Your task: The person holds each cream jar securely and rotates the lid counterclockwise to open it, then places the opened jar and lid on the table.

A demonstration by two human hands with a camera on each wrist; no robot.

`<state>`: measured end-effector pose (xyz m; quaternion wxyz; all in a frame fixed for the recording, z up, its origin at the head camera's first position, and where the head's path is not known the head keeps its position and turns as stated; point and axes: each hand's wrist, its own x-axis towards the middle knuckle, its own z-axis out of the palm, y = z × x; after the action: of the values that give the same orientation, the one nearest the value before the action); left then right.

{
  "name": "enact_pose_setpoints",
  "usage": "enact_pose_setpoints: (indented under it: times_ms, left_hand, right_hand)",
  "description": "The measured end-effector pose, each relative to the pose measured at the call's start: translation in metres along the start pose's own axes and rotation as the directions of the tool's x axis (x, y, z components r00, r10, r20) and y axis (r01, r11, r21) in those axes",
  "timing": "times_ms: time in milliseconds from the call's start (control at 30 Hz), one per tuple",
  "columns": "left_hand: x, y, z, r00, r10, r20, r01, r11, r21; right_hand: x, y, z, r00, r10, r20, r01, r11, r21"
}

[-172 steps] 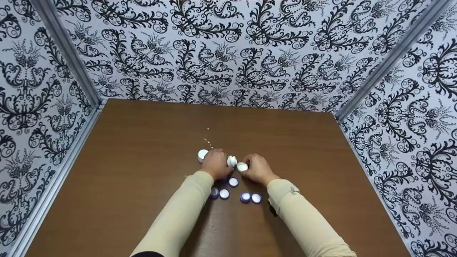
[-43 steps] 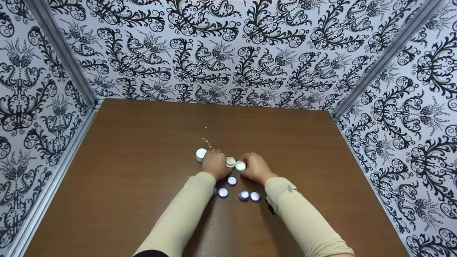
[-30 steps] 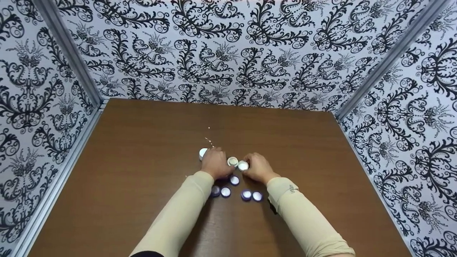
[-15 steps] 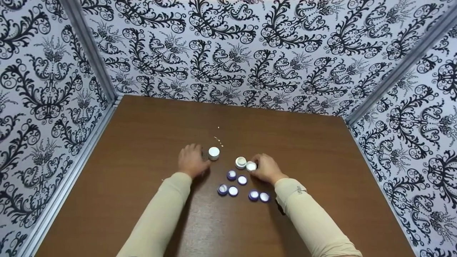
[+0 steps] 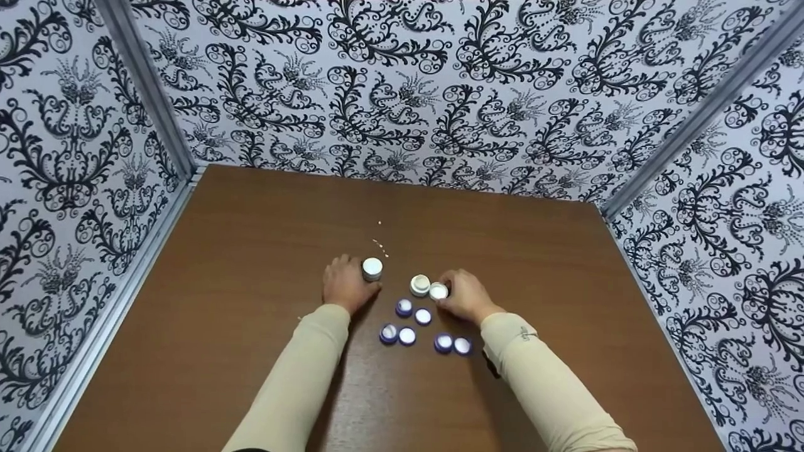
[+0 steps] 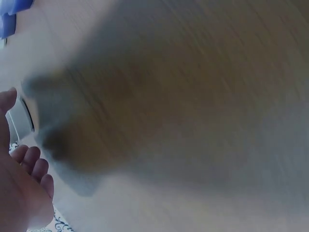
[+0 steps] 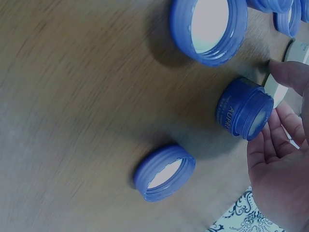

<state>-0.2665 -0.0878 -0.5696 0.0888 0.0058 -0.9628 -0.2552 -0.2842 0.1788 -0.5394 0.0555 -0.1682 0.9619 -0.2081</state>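
Note:
My left hand [image 5: 350, 280] lies just left of a small white-lidded jar [image 5: 372, 269], its thumb and fingers spread to either side. The left wrist view shows that jar [image 6: 20, 118] beyond the thumb, the fingers loosely bent. With thumb and fingers, my right hand [image 5: 466, 296] pinches a white lid [image 5: 438, 291], inside facing up. Left of that lid stands an open white jar [image 5: 420, 285] with pale contents. An open blue jar [image 7: 244, 108] with gold lettering shows near the right hand [image 7: 282, 174] in the right wrist view.
Open blue-purple jars [image 5: 389, 333] stand nearer me, each paired with an upturned lid [image 5: 407, 336]. Another jar [image 5: 443, 342] and lid [image 5: 462, 345] lie to the right. White specks [image 5: 380, 246] dot the brown table [image 5: 264, 213]. Patterned walls [image 5: 402, 94] enclose it.
My left hand has left the open white jar, which was tilted earlier and now stands upright, and moved left to the lidded jar. The right hand stays at the white lid.

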Motion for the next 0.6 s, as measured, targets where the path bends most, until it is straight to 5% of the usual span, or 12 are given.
enact_pose_setpoints:
  times_ms: [600]
  left_hand:
    - [0.0037,0.0044,0.0071,0.998,-0.035,-0.047,0.034,0.999,-0.016]
  right_hand:
    - [0.0003,-0.0007,-0.0011,1.000,-0.017,-0.005,0.017,1.000,-0.018]
